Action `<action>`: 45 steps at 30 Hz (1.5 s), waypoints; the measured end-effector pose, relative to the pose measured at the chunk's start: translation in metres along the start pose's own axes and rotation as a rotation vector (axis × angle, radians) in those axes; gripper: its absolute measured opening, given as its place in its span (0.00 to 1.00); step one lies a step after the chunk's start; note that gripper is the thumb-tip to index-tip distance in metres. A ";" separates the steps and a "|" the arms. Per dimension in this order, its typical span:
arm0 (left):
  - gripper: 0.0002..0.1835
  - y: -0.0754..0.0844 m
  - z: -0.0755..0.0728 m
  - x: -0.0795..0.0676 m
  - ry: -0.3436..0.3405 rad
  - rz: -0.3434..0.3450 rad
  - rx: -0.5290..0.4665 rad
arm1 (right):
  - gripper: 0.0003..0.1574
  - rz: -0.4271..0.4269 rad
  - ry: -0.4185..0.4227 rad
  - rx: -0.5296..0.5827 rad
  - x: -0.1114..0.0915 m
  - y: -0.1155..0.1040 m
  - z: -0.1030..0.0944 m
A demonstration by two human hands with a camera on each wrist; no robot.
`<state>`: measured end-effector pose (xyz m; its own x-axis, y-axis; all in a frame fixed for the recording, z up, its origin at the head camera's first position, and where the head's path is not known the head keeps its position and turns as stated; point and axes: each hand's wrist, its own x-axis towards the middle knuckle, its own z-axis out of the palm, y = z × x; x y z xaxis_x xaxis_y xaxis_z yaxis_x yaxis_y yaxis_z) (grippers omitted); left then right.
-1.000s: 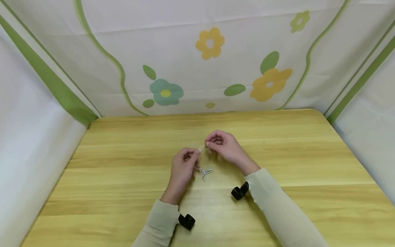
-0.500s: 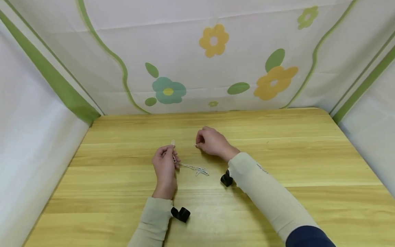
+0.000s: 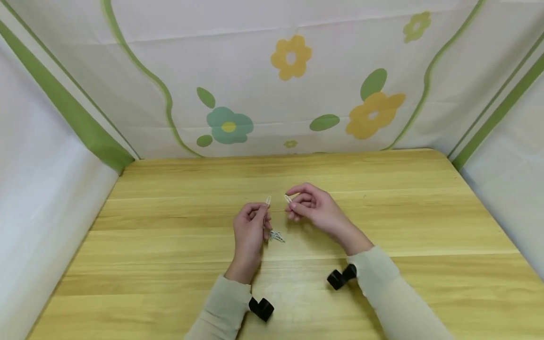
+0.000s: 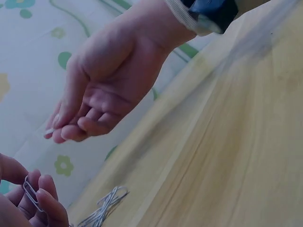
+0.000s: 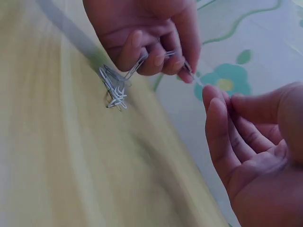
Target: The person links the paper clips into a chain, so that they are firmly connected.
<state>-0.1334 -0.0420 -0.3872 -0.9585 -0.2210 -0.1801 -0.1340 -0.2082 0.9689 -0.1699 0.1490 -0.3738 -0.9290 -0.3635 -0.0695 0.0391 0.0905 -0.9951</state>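
My left hand pinches a chain of white paper clips near its end, and one end clip sticks up past the fingertips. Links of the chain run across the curled fingers in the right wrist view and hang down in a bunch. Facing it, my right hand pinches a single white paper clip between thumb and fingers. A small gap separates the two clips in the head view. In the left wrist view the right hand's clip shows only as a pale tip.
Both hands are over a wooden table. Behind it hangs a white curtain printed with flowers and leaves. Black wrist cameras sit on the left cuff and the right cuff.
My right hand has picked up the loose paper clip from the table and moved back right with it. My left hand swung left with the chain, then returned towards the right hand.
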 end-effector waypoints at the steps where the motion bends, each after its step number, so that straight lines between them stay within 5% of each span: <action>1: 0.07 0.000 0.002 -0.001 -0.009 -0.002 0.006 | 0.21 -0.007 -0.005 0.026 -0.006 0.000 -0.003; 11: 0.09 -0.002 0.013 -0.015 -0.150 0.011 0.056 | 0.18 -0.085 0.039 0.066 -0.027 0.003 -0.017; 30: 0.10 -0.008 0.021 -0.017 -0.212 0.022 0.066 | 0.10 -0.019 0.147 -0.083 -0.030 0.010 -0.020; 35: 0.11 -0.008 0.022 -0.017 -0.222 0.024 0.079 | 0.11 -0.010 0.182 -0.049 -0.029 0.012 -0.023; 40: 0.11 -0.009 0.023 -0.018 -0.246 0.041 0.087 | 0.12 -0.087 0.232 0.028 -0.028 0.012 -0.024; 45: 0.11 -0.009 0.024 -0.019 -0.261 0.044 0.104 | 0.09 -0.121 0.194 0.146 -0.029 0.011 -0.023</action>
<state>-0.1202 -0.0132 -0.3884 -0.9945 0.0277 -0.1009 -0.1033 -0.1018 0.9894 -0.1513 0.1822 -0.3814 -0.9827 -0.1779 0.0513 -0.0372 -0.0821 -0.9959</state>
